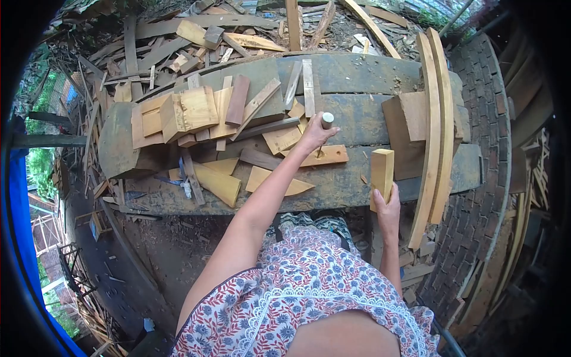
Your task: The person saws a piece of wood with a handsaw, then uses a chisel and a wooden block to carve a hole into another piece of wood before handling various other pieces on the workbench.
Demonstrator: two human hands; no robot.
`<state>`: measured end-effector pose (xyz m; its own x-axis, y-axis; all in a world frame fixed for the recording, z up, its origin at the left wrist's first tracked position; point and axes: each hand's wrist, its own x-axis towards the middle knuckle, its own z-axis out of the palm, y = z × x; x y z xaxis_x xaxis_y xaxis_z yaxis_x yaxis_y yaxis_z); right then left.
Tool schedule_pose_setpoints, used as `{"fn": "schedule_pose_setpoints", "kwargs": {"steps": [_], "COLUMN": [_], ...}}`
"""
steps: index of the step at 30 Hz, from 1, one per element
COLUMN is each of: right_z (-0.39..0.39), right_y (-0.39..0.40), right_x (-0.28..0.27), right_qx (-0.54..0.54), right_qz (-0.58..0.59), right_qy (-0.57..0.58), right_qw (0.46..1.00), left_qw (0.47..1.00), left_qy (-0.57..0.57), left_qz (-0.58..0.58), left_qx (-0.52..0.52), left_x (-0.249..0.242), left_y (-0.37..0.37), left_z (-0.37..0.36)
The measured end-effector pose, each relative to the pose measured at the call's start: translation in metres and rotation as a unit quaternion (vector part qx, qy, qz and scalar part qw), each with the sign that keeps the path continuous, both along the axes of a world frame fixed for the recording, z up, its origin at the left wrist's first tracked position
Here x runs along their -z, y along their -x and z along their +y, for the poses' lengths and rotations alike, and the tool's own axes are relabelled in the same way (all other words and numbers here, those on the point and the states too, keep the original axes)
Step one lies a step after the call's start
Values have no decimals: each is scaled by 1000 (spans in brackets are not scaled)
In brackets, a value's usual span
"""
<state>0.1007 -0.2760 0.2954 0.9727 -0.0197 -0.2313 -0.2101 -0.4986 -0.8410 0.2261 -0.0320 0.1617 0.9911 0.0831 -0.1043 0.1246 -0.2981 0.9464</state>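
Observation:
My left hand [315, 137] is wrapped around an upright chisel [327, 119] with a pale, round handle top. Its thin lower end meets a light wooden piece [336, 155] lying on the bench, which has small holes in its face. To the right, my right hand [389, 208] grips the lower part of a rectangular wood block [383, 166]. That block points up and away from me at the bench's near edge, apart from the chisel. A pointed wood offcut [276, 181] lies under my left forearm.
The worn plank bench [363, 77] carries stacked blocks [190, 113] and offcuts on the left. Two long curved wood strips [433, 137] lean over a large block [399, 134] on the right. Scrap wood [178, 47] is heaped behind, and a brick surface [476, 131] borders the right.

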Motion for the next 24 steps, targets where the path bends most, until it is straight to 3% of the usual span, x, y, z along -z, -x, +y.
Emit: {"fn": "schedule_pose_setpoints", "kwargs": {"steps": [8,13,15,21,24], "right_z": [29,43,44,36,31], "right_y": [0,4,10,26,33], "right_x": [21,17,15,14,14], "right_qx": [12,3,25,71,99], "right_qz": [31,17,13,19,20], "right_qy": [-62,-48,-64,-87,-100], "right_qw": [998,999,998,994,990], "left_qw": [980,988,997,992,990], "left_qy": [197,155,60,111,117], "left_qz": [-10,-15,18,-52,-28], "left_qx": [-37,-10,40,28,69], "left_x": [9,4,5,11,-9], "left_y": [9,4,-3,-5,-4], "left_z": [3,-3,-4,-16,-23]}}
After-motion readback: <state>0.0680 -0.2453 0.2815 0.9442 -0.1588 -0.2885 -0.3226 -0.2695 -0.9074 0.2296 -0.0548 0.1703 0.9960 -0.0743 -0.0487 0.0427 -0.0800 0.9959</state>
